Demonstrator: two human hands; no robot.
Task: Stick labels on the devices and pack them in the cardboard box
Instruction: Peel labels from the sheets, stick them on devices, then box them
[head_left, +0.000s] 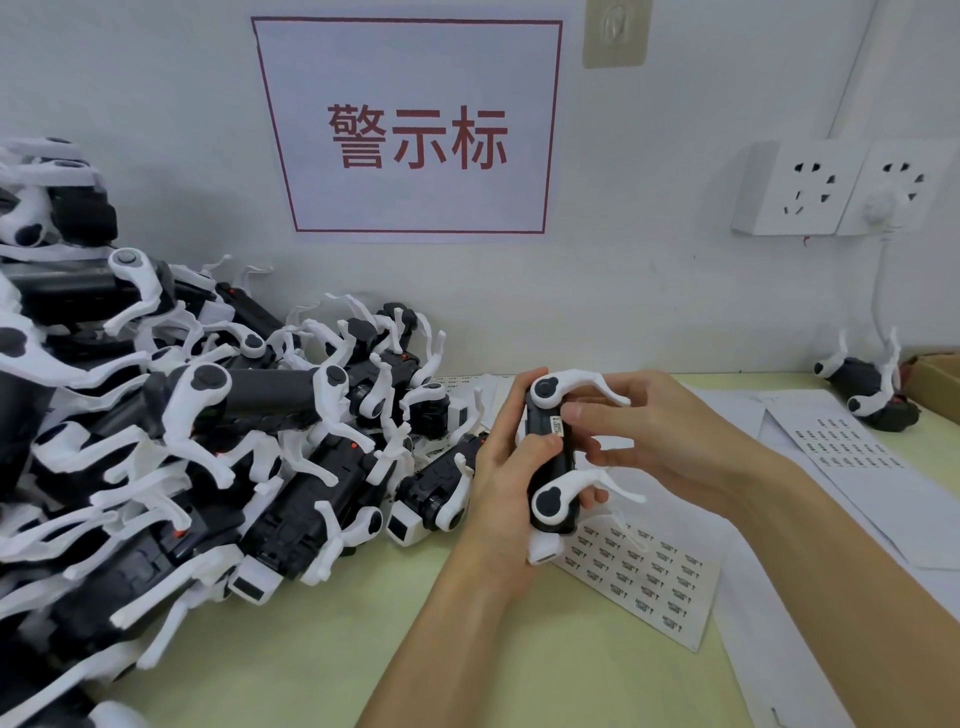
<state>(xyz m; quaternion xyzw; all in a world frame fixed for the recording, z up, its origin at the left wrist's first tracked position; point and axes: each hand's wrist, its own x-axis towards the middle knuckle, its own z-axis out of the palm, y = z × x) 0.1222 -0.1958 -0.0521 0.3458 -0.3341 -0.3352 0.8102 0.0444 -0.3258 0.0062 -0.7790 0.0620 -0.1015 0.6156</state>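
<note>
Device (549, 457) upright between 2 hands, left fingers (540, 448) wrapped around, right fingers (587, 413) pressing its label (557, 425).

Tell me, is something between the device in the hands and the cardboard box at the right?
Nothing visible blocks it. The device is held above the label sheet; another device lies just left of the cardboard box, which shows only at the frame's edge.
</note>
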